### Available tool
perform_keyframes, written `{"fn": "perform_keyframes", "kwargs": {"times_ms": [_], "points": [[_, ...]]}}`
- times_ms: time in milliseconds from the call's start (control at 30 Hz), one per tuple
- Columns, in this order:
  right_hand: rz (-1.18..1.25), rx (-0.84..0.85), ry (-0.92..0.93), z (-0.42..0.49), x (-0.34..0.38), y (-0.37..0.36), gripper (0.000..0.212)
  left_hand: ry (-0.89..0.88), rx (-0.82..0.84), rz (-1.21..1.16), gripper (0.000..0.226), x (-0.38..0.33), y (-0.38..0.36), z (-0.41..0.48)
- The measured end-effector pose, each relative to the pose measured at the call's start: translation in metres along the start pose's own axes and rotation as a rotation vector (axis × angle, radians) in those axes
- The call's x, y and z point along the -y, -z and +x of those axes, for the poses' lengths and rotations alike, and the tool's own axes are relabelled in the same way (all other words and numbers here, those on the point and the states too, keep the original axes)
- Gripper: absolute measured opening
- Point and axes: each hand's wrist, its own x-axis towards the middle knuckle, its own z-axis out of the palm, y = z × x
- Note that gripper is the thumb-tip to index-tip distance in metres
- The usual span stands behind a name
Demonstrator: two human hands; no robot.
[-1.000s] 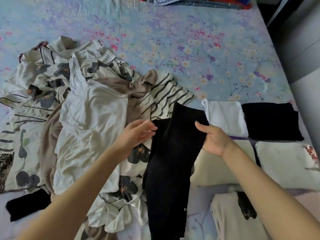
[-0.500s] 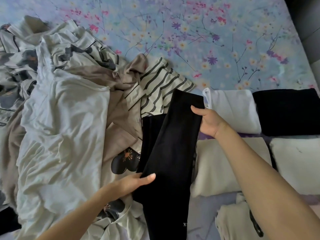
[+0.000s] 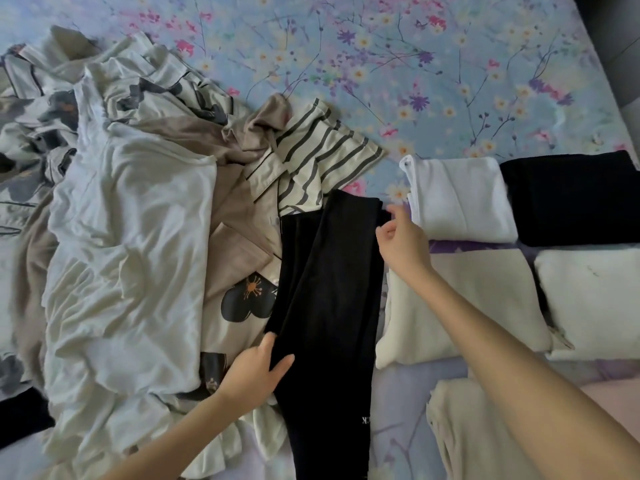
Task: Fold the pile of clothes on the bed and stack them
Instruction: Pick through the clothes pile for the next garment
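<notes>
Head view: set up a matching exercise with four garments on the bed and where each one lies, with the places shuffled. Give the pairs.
Garments
1. black trousers
2. striped shirt
3. folded white garment
4. folded black garment

Places
A. at the far right edge of the view
B. on the unfolded pile, just beyond the trousers' top end
C. laid lengthwise in the middle, with the left hand holding its left edge
D. between the right hand and the dark folded piece

Pairs: 1-C, 2-B, 3-D, 4-A
</notes>
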Motion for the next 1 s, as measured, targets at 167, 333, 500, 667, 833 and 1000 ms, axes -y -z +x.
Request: {"fn": "perform_keyframes", "kwargs": {"times_ms": [167, 333, 500, 667, 833, 1000], "points": [[-0.085, 0.088, 0.424, -0.147, -0.054, -0.009, 0.029, -0.084, -0.237, 0.078, 0.040, -0.003, -0.005, -0.017], [-0.691, 0.320, 0.942, -0.244, -0.126, -0.034, 0.051, -0.696, -0.108, 0.893, 0.069, 0.014, -0.045, -0.058], [-0.958, 0.365, 0.995, -0.248, -0.138, -0.069, 0.046, -0.572, 0.080, 1.095, 0.077, 0.004, -0.077, -0.052], [-0.761, 0.347, 1.007, -0.232, -0.125, -0.062, 0.039, -0.545, 0.102, 1.071, 0.073, -0.003, -0.077, -0.060], [-0.364, 0.617, 0.751, -0.278, -0.120, -0.025, 0.050, -0.608, 0.303, 0.733, 0.068, -0.013, -0.078, -0.112], [0.070, 0.872, 0.208, -0.318, -0.135, -0.002, 0.024, -0.221, 0.404, -0.105, 0.029, -0.008, -0.108, -0.162]]}}
